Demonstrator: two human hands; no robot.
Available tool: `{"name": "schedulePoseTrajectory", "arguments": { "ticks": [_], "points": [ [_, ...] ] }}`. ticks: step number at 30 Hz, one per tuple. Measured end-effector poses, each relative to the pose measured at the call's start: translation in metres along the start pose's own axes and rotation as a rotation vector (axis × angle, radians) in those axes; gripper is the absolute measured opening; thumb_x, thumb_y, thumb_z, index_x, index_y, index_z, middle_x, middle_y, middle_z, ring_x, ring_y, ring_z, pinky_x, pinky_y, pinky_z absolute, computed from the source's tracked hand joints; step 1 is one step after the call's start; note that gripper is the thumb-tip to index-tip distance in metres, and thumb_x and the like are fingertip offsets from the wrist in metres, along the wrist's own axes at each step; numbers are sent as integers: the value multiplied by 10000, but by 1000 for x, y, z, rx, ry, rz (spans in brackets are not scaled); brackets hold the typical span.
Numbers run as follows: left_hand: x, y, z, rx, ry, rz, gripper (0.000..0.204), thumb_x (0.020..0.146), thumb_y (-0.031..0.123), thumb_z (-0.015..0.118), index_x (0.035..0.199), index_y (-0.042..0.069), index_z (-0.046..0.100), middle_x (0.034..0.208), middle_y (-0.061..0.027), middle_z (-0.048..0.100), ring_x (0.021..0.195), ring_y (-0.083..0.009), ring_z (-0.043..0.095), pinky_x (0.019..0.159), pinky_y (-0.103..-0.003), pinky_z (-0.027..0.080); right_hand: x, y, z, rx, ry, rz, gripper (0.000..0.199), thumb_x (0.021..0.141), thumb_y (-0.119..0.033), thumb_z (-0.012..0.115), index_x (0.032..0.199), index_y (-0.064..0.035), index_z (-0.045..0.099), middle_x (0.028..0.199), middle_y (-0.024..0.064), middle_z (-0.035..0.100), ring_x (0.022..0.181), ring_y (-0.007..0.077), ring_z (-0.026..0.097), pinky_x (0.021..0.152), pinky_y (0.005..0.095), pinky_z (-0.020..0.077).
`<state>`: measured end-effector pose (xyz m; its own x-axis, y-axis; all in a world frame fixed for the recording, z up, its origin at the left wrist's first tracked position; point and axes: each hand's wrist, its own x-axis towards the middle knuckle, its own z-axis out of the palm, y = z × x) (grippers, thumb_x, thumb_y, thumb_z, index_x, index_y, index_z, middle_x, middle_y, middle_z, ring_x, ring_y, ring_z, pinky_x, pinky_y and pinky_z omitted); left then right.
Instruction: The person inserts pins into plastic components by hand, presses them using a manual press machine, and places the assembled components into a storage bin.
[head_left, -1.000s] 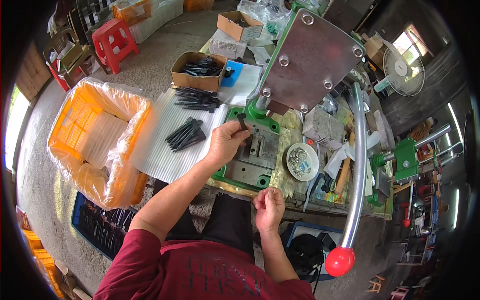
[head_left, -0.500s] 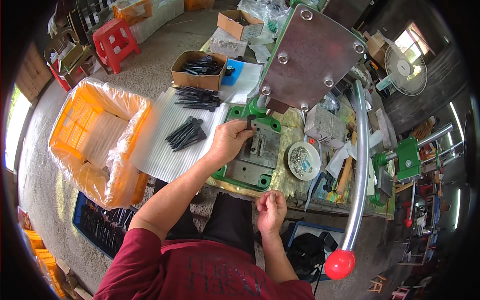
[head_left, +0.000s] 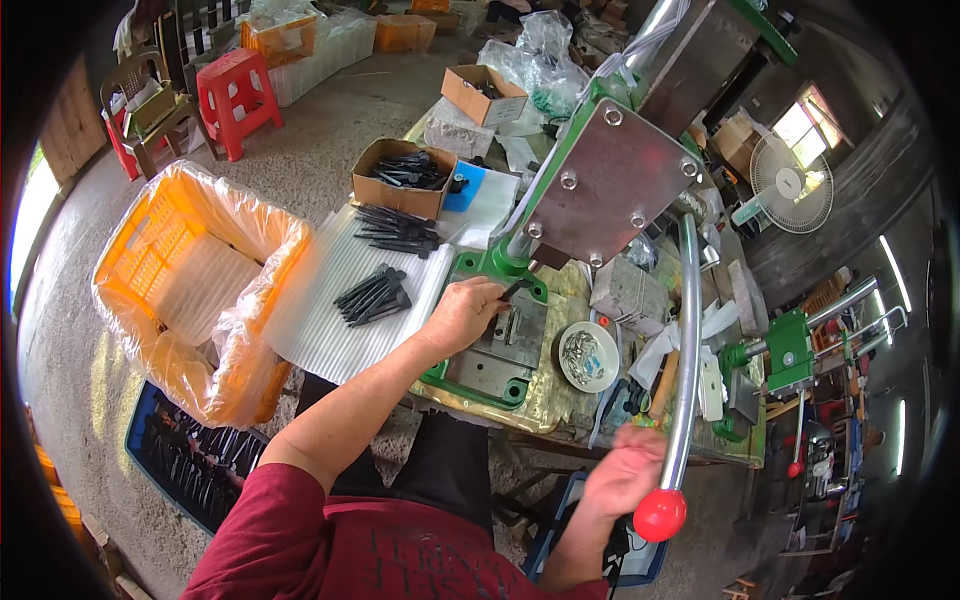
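Fingers of the left hand (head_left: 463, 316) are closed in a pinch on a slim black part (head_left: 516, 290), positioned over the steel fixture (head_left: 512, 330) of the green press base (head_left: 470, 391), below the bolted steel plate (head_left: 605, 185). In this head view, the right hand (head_left: 622, 478) is blurred beside the lever (head_left: 690, 330), near its red knob (head_left: 660, 515). Its fingers appear partly curled; contact with the lever cannot be told.

Hazards: lowering the lever with the left fingers under the press could crush them. A part seated askew could slip or be damaged under load. An incomplete grip could let the lever escape.

Surroundings: a white bowl (head_left: 611, 368) of small metal pieces stands on the bench (head_left: 550, 400), near the press; a stray arm movement could tip it. A wooden handle (head_left: 663, 385) lies close behind the lever. Leftward, black bundles (head_left: 372, 296) occupy a ribbed white sheet (head_left: 320, 335), bordered by a lined orange crate (head_left: 130, 265).
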<state>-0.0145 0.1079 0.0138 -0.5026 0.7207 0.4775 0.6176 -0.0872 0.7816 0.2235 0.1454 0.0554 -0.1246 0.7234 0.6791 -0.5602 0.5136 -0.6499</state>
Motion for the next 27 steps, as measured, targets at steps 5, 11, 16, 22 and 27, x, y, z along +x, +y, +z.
{"name": "schedulePoseTrajectory", "arguments": {
  "ticks": [5,11,16,22,27],
  "points": [
    [0,-5,1,-29,19,7,100,691,30,562,782,-9,572,724,-149,532,690,-323,528,604,-354,420,39,-48,25,-249,58,-375,228,828,-299,401,806,-81,467,742,60,471,709,180,434,625,311,339],
    [1,-5,4,-4,53,52,78,684,24,576,742,-16,542,694,-129,534,662,-300,536,577,-323,423,58,-85,59,-263,-666,-553,357,846,-342,353,618,-82,443,579,41,494,484,194,490,604,380,377],
    [-1,-8,6,-4,77,57,79,683,27,579,742,-13,546,701,-133,536,669,-312,535,573,-333,421,60,-91,65,-256,-703,-531,417,853,-390,340,580,-86,424,510,27,464,421,159,465,528,338,382],
    [0,-10,6,-12,87,70,77,680,24,586,726,-14,537,691,-139,527,659,-323,525,565,-342,415,67,-97,69,-247,-646,-520,415,861,-375,327,564,-91,388,484,22,435,401,151,446,494,327,361],
    [2,-9,2,-17,97,75,89,679,38,592,708,-16,527,686,-139,522,654,-325,524,562,-345,414,67,-90,64,-219,-639,-453,329,793,-287,453,524,-99,426,474,21,469,443,146,486,485,303,375]
  ]
}}
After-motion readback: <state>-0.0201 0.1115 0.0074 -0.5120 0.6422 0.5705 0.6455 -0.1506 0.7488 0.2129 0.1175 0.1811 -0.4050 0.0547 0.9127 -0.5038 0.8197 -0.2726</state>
